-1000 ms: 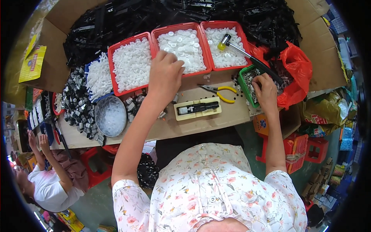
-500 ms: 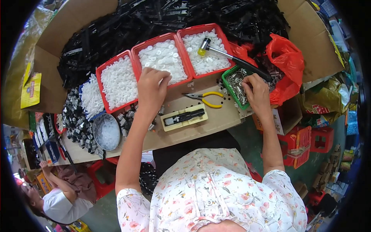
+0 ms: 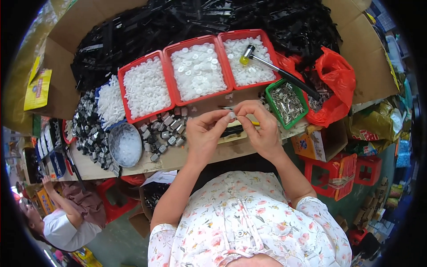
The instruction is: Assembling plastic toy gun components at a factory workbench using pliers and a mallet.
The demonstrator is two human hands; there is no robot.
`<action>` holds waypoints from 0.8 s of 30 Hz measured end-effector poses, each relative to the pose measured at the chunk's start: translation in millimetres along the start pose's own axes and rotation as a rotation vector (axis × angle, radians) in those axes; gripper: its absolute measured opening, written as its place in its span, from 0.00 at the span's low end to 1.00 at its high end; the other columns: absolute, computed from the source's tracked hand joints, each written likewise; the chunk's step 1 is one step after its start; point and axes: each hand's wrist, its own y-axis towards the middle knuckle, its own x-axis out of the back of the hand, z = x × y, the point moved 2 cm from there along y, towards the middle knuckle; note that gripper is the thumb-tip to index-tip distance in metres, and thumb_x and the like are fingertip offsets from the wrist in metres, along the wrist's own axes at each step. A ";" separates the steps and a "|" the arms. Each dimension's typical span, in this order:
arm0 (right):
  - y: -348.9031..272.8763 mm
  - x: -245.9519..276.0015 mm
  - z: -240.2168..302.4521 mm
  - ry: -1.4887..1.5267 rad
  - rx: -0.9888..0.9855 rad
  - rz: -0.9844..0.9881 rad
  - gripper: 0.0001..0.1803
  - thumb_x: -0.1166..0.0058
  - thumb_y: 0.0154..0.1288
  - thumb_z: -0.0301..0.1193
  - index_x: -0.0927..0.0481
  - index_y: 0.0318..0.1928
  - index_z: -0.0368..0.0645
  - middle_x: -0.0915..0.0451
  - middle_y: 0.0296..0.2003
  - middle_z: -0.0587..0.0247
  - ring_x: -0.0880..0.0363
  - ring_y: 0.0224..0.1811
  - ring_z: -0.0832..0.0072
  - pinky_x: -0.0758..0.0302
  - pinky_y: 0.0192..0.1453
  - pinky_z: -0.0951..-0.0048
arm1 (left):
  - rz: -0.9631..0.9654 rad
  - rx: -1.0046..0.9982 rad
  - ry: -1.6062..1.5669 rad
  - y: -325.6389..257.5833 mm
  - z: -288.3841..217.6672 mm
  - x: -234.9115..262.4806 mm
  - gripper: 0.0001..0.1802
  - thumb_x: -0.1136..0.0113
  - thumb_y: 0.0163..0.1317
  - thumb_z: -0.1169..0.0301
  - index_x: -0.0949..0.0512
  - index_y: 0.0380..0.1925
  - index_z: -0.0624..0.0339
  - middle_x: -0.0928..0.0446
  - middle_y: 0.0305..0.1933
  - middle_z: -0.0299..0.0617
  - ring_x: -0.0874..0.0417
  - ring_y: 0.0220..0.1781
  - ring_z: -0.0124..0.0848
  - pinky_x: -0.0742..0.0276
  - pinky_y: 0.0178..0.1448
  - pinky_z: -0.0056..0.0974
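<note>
Over the front of the bench my two hands meet. A small round white plastic piece (image 3: pixel 231 115) is pinched between thumb and fingertips of my left hand (image 3: pixel 204 133). Close against it, my right hand (image 3: pixel 263 131) has its thumb and forefinger pinched together; whatever they hold is too small to make out. Beneath my hands lies a long black part (image 3: pixel 232 131) in a cream holder, mostly covered. Part of a yellow plier handle (image 3: pixel 255 123) shows behind my right fingers. Beyond stand a green tray (image 3: pixel 299 119) of metal pins and a red tray (image 3: pixel 204 96) of white discs.
Two more red trays hold white pieces; a hammer (image 3: pixel 278 70) rests across the right one. Black parts (image 3: pixel 200 22) heap behind. Metal blocks (image 3: pixel 164 131) and a metal bowl (image 3: pixel 125 145) lie left. A red bag (image 3: pixel 336 75) sits right. Another person (image 3: pixel 66 222) sits far left.
My right hand has left the green tray and my left hand has come back from the middle red tray. Both now meet above the cream holder, the left with a white piece.
</note>
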 end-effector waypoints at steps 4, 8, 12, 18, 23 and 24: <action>-3.0 -8.7 1.0 -0.110 0.101 0.012 0.06 0.41 0.66 0.20 0.24 0.40 0.36 0.18 0.41 0.53 0.17 0.42 0.62 0.21 0.46 0.68 | -0.020 -0.016 -0.051 -3.7 4.0 2.3 0.08 0.34 0.66 0.77 0.13 0.43 0.68 0.14 0.37 0.36 0.19 0.36 0.17 0.25 0.39 0.23; -5.6 -12.0 1.2 -0.173 0.169 -0.018 0.07 0.40 0.65 0.20 0.24 0.41 0.37 0.17 0.41 0.53 0.16 0.41 0.60 0.21 0.45 0.67 | -0.016 -0.033 -0.074 -5.2 4.6 4.3 0.08 0.34 0.66 0.77 0.13 0.43 0.68 0.14 0.37 0.34 0.20 0.35 0.16 0.26 0.37 0.22; -6.5 -12.4 0.9 -0.176 0.203 -0.030 0.08 0.39 0.64 0.18 0.24 0.42 0.37 0.17 0.40 0.53 0.16 0.41 0.60 0.21 0.43 0.67 | -0.011 -0.009 -0.054 -6.8 4.1 2.9 0.08 0.34 0.66 0.77 0.13 0.42 0.68 0.14 0.37 0.34 0.19 0.35 0.16 0.26 0.38 0.22; -14.6 -10.1 -4.0 -0.239 0.284 -0.035 0.13 0.37 0.61 0.18 0.24 0.44 0.38 0.19 0.40 0.54 0.18 0.40 0.57 0.22 0.44 0.63 | -0.007 0.008 -0.096 -8.7 1.1 -1.8 0.09 0.34 0.66 0.76 0.13 0.44 0.68 0.14 0.39 0.36 0.17 0.38 0.18 0.24 0.42 0.23; -16.8 -7.8 -5.0 -0.215 0.290 -0.049 0.13 0.36 0.61 0.18 0.24 0.45 0.38 0.18 0.42 0.54 0.18 0.41 0.57 0.22 0.44 0.64 | -0.007 0.017 -0.080 -11.6 0.6 -4.5 0.09 0.34 0.66 0.76 0.14 0.44 0.68 0.14 0.40 0.37 0.16 0.40 0.20 0.23 0.44 0.24; -17.5 -7.5 -4.9 -0.216 0.288 -0.051 0.13 0.36 0.61 0.18 0.24 0.45 0.38 0.18 0.42 0.54 0.18 0.41 0.57 0.22 0.44 0.64 | -0.007 0.009 -0.084 -12.5 0.5 -5.0 0.09 0.34 0.66 0.76 0.14 0.44 0.68 0.13 0.40 0.37 0.16 0.40 0.20 0.23 0.44 0.24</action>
